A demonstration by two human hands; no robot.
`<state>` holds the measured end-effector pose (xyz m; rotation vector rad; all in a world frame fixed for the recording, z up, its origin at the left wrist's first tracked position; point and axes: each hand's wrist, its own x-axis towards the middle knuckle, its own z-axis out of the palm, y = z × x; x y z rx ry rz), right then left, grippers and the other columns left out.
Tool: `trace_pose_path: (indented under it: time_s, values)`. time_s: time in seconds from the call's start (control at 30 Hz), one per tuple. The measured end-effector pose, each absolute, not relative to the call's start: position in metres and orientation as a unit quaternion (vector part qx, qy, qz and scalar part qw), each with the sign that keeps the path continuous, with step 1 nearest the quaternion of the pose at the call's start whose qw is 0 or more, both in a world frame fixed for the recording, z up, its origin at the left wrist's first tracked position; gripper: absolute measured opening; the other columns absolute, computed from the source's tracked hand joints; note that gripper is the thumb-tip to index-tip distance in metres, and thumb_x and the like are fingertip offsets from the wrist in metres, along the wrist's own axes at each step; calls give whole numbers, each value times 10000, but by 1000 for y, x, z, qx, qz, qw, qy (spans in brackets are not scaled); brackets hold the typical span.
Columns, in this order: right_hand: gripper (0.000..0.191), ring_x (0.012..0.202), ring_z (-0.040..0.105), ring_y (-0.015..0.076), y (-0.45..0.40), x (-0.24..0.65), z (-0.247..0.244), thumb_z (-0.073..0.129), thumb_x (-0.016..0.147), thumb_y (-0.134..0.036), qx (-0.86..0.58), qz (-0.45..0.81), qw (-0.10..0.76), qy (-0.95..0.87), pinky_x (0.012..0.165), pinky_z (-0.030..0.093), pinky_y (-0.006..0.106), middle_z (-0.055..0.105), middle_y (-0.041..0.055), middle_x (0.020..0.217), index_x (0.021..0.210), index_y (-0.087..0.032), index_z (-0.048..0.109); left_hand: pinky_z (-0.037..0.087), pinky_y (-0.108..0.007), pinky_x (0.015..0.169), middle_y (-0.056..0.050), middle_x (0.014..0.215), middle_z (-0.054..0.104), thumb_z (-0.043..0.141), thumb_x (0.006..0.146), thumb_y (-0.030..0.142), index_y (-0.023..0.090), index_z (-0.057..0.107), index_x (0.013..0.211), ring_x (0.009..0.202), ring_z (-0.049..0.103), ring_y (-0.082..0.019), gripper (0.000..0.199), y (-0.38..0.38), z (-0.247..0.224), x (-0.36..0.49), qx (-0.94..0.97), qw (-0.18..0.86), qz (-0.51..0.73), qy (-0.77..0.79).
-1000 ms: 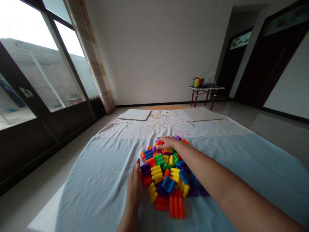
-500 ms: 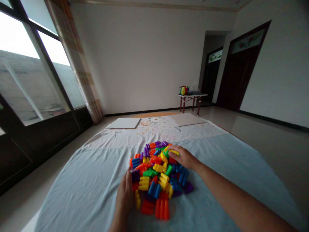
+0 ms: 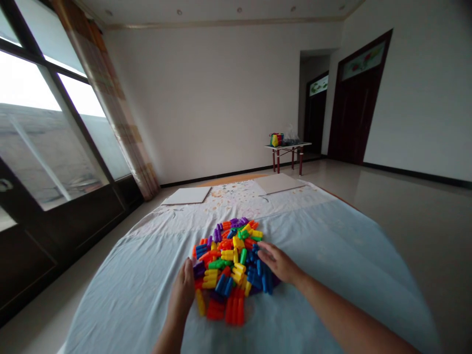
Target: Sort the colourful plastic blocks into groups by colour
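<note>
- The right hand's fingers [image 3: 266, 247] are staying slightly spread and loosely curved, gripping nothing visible; whether they are pressing the blocks is impossible to tell.
- The left hand's fingers [image 3: 189, 270] are lying extended and close together, holding nothing that shows.
- The right hand [image 3: 280, 264] is reaching in beside the blue interlocking blocks [image 3: 264, 278] on the pile's right side.
- The left hand [image 3: 180, 290] is standing on edge along the pile's left side, right by a purple interlocking block [image 3: 199, 268].
- The pile of interlocking plastic blocks [image 3: 227, 254] is sitting between both hands, on the near part of the desk's light blue cloth [image 3: 332, 246].
- The hands are seemingly bounding or gathering the pile; the next move is probably calling for gentle inward pressure, or fingers closing on one block.
- Farther off, a white board [image 3: 187, 195] is lying left and a beige board [image 3: 279, 184] right.
</note>
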<state>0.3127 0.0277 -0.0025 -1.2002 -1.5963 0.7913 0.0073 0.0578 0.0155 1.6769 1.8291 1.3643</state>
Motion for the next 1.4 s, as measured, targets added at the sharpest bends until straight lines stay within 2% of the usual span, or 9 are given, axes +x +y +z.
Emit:
trace_pose_path:
  time_s: [0.17, 0.27, 0.37, 0.47, 0.73, 0.93, 1.07, 1.23, 1.4]
  values:
    - [508, 1025, 607, 238, 21, 332, -10, 473, 821, -558, -526, 312, 519, -597, 896, 488, 384, 633, 137, 1122, 1103, -157, 604, 364, -479, 1029, -149, 1197, 590, 385, 812, 499, 157, 603, 1071, 1185, 488, -288, 481, 31, 16, 16, 609, 106, 478, 624]
    - [429, 945, 624, 227, 7, 332, -13, 521, 810, -468, -527, 291, 484, -635, 809, 518, 359, 646, 131, 1063, 1087, -153, 613, 341, -508, 1041, -128, 1291, 521, 382, 838, 482, 180, 550, 1173, 1215, 453, -277, 481, 10, -1, 39, 653, 55, 467, 594]
    - [363, 899, 620, 204, -4, 327, -12, 574, 789, -385, -499, 261, 441, -699, 815, 503, 335, 653, 102, 998, 1070, -164, 633, 377, -538, 1001, -142, 1295, 511, 397, 852, 446, 174, 537, 1197, 1207, 455, -293, 461, -5, -21, 60, 700, 5, 426, 572]
    - [366, 842, 623, 181, -6, 328, -9, 569, 800, -387, -483, 256, 437, -714, 768, 508, 302, 648, 94, 997, 1085, -165, 630, 358, -552, 1011, -140, 1327, 482, 399, 867, 395, 186, 518, 1223, 1232, 427, -292, 430, -12, -25, 69, 723, -43, 398, 562]
    - [345, 778, 633, 194, 2, 347, -15, 512, 828, -415, -518, 238, 465, -677, 730, 509, 319, 687, 97, 887, 992, -149, 657, 417, -529, 926, -150, 1184, 560, 355, 880, 439, 160, 541, 1151, 1125, 495, -296, 432, -24, -1, 45, 660, -63, 460, 591]
    - [461, 1055, 558, 244, -2, 324, -6, 574, 799, -400, -470, 211, 428, -743, 943, 424, 392, 639, 120, 1107, 1190, -156, 587, 483, -410, 779, -82, 979, 627, 401, 876, 399, 214, 613, 1008, 915, 576, -230, 311, -50, 3, 83, 706, 9, 436, 559]
    - [470, 953, 587, 246, -2, 317, -6, 612, 765, -437, -497, 221, 408, -733, 878, 455, 390, 664, 117, 1008, 1137, -151, 624, 443, -424, 819, -40, 934, 641, 474, 855, 372, 268, 638, 983, 901, 567, -221, 233, -61, 13, 129, 744, -6, 361, 562]
    - [429, 887, 616, 231, -7, 318, -9, 617, 754, -485, -512, 269, 431, -693, 814, 483, 352, 674, 105, 961, 1026, -157, 671, 397, -449, 849, -59, 1015, 634, 611, 768, 355, 258, 608, 1071, 943, 552, -249, 318, -58, 7, 156, 772, -49, 286, 566]
    - [400, 874, 622, 224, -6, 322, -8, 564, 800, -500, -498, 285, 452, -683, 815, 490, 349, 680, 93, 929, 995, -168, 674, 364, -428, 885, -29, 979, 629, 616, 759, 290, 264, 619, 968, 955, 535, -224, 211, -55, -9, 153, 769, -57, 281, 571]
